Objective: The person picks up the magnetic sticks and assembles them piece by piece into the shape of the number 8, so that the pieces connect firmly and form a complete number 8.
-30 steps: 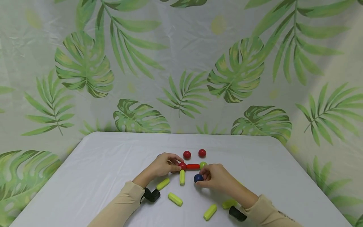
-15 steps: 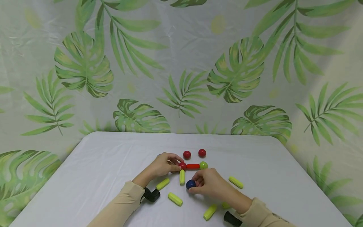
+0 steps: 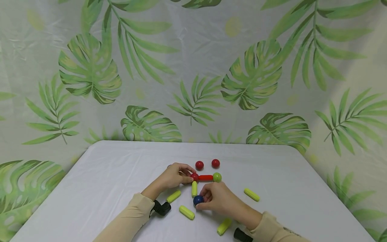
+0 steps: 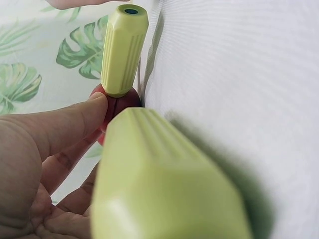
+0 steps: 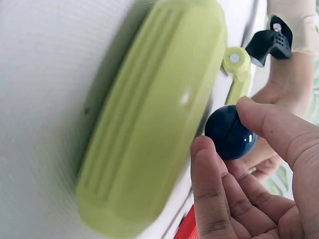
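My left hand (image 3: 176,175) pinches a red ball (image 3: 195,177) between thumb and fingers. From that ball a red rod (image 3: 206,177) runs right to a light green ball (image 3: 217,177), and a yellow-green rod (image 3: 194,189) points toward me. My right hand (image 3: 219,200) pinches a dark blue ball (image 3: 198,200) right at the near end of this rod. In the left wrist view the yellow-green rod (image 4: 124,52) shows a dark round spot in its free end. The right wrist view has the blue ball (image 5: 231,132) between thumb and fingertips.
Two loose red balls (image 3: 199,165) lie behind the joined pieces. Loose yellow-green rods lie left (image 3: 173,196), in front (image 3: 186,212), near the right forearm (image 3: 224,226) and at right (image 3: 251,194). All rest on a white table (image 3: 121,168) before a leaf-patterned curtain (image 3: 199,67).
My right hand has carried the blue ball left and toward me, from beside the light green ball to the yellow-green rod's near end. My left hand has stayed on the red ball.
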The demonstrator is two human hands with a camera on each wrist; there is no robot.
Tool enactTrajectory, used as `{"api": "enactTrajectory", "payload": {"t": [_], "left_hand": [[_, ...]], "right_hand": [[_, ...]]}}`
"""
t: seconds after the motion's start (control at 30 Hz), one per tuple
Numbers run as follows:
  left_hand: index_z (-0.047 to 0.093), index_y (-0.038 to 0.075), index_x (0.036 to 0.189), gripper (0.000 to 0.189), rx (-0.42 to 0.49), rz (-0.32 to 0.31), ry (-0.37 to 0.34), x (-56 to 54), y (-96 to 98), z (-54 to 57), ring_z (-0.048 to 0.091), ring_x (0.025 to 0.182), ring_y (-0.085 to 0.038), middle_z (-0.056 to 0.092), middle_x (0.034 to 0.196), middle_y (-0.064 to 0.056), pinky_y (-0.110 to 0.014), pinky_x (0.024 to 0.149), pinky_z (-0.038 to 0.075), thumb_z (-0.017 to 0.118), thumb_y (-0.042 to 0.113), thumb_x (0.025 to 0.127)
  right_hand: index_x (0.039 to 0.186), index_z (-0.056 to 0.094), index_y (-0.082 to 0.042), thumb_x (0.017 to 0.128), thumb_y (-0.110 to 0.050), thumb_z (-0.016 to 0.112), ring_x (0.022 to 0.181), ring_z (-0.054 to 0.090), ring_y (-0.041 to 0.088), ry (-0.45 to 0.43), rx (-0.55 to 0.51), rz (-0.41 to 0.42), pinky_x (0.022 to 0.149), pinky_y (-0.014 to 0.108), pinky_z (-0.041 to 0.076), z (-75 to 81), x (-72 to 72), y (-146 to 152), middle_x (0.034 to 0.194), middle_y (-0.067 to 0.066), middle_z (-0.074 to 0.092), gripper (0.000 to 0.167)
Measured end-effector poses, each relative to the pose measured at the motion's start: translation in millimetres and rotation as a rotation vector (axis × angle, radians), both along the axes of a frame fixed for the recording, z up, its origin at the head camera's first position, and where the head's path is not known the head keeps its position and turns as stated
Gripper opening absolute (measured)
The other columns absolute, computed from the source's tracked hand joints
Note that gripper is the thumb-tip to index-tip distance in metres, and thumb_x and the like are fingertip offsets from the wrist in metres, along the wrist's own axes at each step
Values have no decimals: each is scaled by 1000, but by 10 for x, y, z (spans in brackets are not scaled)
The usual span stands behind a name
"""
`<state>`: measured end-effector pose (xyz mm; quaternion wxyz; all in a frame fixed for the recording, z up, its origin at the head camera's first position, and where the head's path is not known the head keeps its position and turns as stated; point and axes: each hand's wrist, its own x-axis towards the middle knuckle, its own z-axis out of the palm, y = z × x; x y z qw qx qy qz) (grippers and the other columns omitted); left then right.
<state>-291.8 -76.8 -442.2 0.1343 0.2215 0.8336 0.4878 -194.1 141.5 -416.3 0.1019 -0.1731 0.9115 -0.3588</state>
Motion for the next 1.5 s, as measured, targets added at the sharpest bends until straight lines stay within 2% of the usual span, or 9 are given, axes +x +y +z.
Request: {"api": "enactTrajectory", "payload": {"t": [1.0, 1.5], "left_hand": [[80, 14, 116, 20, -4, 1, 6, 3, 9, 19, 69, 81, -13, 76, 100, -3, -26, 72, 54, 81, 13, 96], [80, 14, 118, 21, 4, 8, -12, 11, 8, 12, 70, 84, -14, 75, 102, -4, -28, 76, 58, 79, 11, 97]], "right_hand": [[87, 66, -10, 81, -23, 97, 65, 55, 7, 77, 15, -7, 58, 19, 46, -17, 3, -100, 73, -5, 62, 34], [90, 67, -10, 82, -27, 96, 65, 54, 8, 45, 26, -18, 57, 19, 44, -4, 24, -87, 73, -5, 63, 34]]}}
